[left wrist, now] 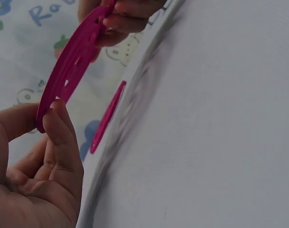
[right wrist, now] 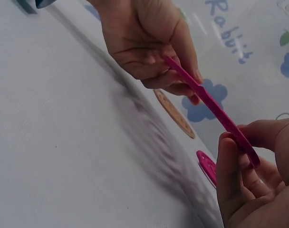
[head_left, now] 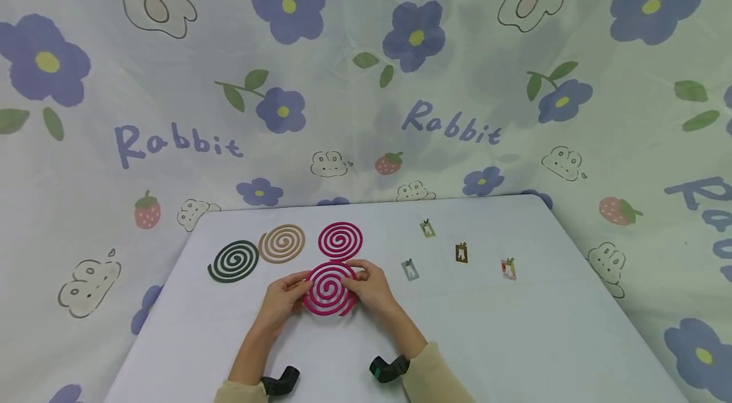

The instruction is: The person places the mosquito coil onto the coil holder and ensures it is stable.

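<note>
A pink mosquito coil (head_left: 328, 288) is held up off the table between both hands, seen nearly edge-on in the left wrist view and the right wrist view. My left hand (head_left: 280, 303) pinches its left rim between thumb and fingers. On the opposite rim, my right hand (head_left: 375, 292) grips the coil the same way. Just beyond it a second pink coil (head_left: 340, 241) lies flat on the table. To the left of that lie a tan coil (head_left: 282, 243) and a dark green coil (head_left: 234, 261).
Several small rectangular metal stands lie scattered on the right of the white table (head_left: 515, 339), among them a gold one (head_left: 461, 253), a silver one (head_left: 410, 269) and a red-patterned one (head_left: 508, 269). A patterned cloth (head_left: 366, 85) hangs behind the table.
</note>
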The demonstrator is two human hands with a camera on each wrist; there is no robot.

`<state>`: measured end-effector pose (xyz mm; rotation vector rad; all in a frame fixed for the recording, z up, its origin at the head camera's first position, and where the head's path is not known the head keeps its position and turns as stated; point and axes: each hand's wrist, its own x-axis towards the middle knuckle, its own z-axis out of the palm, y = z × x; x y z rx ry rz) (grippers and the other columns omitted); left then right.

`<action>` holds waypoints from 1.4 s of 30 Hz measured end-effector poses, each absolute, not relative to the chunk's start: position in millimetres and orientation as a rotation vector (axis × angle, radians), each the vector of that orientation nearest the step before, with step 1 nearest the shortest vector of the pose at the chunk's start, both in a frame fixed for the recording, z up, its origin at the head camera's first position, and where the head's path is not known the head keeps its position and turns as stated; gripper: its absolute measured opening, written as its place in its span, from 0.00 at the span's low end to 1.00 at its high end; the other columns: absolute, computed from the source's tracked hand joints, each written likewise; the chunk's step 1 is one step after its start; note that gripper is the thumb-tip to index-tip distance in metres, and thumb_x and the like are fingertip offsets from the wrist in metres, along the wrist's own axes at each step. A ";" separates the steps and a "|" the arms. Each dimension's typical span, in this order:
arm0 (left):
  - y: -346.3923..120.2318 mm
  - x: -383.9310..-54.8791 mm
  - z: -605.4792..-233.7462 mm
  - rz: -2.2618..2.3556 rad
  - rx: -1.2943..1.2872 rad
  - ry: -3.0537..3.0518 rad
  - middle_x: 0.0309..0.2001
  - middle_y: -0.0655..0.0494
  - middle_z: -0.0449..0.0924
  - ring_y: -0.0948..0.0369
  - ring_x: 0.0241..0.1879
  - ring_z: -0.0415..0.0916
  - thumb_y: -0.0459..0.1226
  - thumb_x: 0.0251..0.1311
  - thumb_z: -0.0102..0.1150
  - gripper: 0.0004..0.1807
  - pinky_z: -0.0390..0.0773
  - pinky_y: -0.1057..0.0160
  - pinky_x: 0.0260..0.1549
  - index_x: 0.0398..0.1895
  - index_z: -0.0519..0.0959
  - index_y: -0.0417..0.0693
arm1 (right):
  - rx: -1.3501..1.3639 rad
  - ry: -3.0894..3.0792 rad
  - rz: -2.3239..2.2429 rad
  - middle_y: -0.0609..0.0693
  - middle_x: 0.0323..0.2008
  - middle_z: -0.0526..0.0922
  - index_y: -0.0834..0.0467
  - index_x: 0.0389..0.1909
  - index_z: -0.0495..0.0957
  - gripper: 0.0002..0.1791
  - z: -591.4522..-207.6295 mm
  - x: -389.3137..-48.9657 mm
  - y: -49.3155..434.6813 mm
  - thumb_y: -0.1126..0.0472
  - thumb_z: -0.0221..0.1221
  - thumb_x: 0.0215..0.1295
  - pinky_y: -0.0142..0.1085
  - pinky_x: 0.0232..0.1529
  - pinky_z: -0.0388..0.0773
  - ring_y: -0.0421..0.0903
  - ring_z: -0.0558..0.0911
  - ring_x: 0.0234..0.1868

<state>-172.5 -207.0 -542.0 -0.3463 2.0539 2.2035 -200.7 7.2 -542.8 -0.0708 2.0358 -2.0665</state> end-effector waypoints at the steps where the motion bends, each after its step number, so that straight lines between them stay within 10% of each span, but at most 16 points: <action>1: -206.2 -172.3 -542.4 2.203 -0.349 2.052 0.37 0.50 0.83 0.62 0.31 0.78 0.32 0.63 0.62 0.21 0.79 0.66 0.27 0.57 0.75 0.30 | -0.068 2.040 -2.070 0.49 0.24 0.78 0.59 0.53 0.77 0.21 -543.0 -200.5 7.2 0.66 0.67 0.59 0.29 0.20 0.75 0.39 0.75 0.21; 24: -185.4 -169.3 -541.6 2.339 -0.329 1.911 0.43 0.43 0.79 0.60 0.36 0.80 0.27 0.58 0.65 0.31 0.82 0.62 0.35 0.65 0.67 0.37 | 0.066 2.143 -2.124 0.55 0.34 0.76 0.63 0.62 0.70 0.28 -536.3 -199.1 7.7 0.69 0.65 0.60 0.34 0.24 0.80 0.43 0.78 0.27; 42: -165.1 -180.0 -543.5 2.432 -0.444 1.873 0.41 0.48 0.82 0.61 0.35 0.80 0.29 0.60 0.64 0.25 0.80 0.67 0.32 0.61 0.71 0.36 | 0.081 2.209 -2.098 0.57 0.36 0.75 0.65 0.49 0.67 0.23 -533.7 -196.5 25.0 0.67 0.68 0.57 0.35 0.29 0.81 0.45 0.78 0.30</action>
